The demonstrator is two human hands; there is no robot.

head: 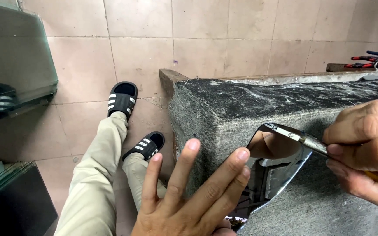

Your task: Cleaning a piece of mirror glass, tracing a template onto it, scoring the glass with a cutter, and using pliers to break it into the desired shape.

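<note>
Mirror piece (270, 170) lies under the spread left hand (189, 196), while the right hand (364, 148) grips a glass cutter (302, 139) at its edge.

You are in a glass-cutting workshop. The bench (285, 109) before you is padded with worn grey carpet and edged with rough timber. Thick sheets of greenish glass (14, 65) lean at your left (more panes (5, 183) are stacked lower down). Red-handled pliers (368, 59) lie at the far end, and the floor (154, 39) is plain pinkish tile.
</note>
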